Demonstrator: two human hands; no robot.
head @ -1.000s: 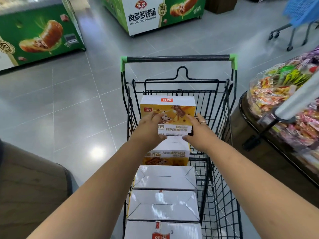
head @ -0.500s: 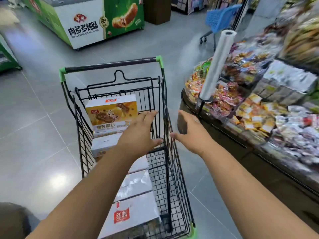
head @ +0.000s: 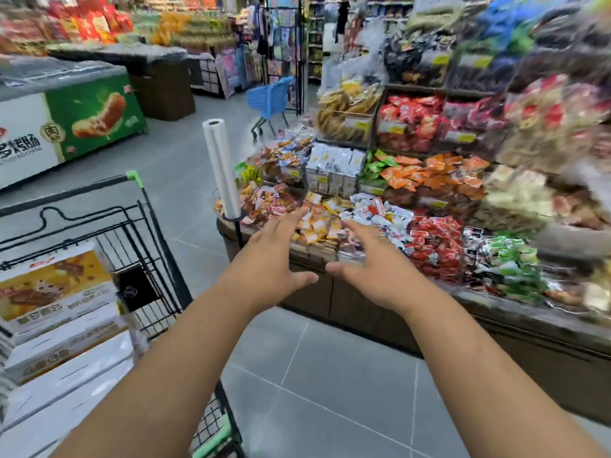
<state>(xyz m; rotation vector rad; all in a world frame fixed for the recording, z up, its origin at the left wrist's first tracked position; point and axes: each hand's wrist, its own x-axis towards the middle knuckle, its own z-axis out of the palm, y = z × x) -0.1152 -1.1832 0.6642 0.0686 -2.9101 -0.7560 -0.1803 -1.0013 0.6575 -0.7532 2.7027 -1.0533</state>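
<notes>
My left hand [head: 271,259] and my right hand [head: 367,259] are both stretched out with spread fingers, empty, in front of a snack display stand [head: 363,312]. Their fingertips reach toward the yellow-and-white small snack packets [head: 319,223] at the stand's near corner, without touching them. At the lower left stands a black wire shopping cart [head: 155,259] with green corner caps. It holds a yellow-and-white box [head: 49,285] lying on top of several white boxes [head: 66,368].
A roll of plastic bags [head: 220,166] stands upright on a post at the stand's left corner. Red, orange and green snack packets fill the stand's bins. A green-and-white freezer chest [head: 66,127] stands at the left, and a blue basket trolley [head: 271,100] farther back. Grey tiled floor lies between.
Both hands let go of the yellow box in the cart and swung right toward the snack stand. The view turned right, so the cart now sits at the lower left.
</notes>
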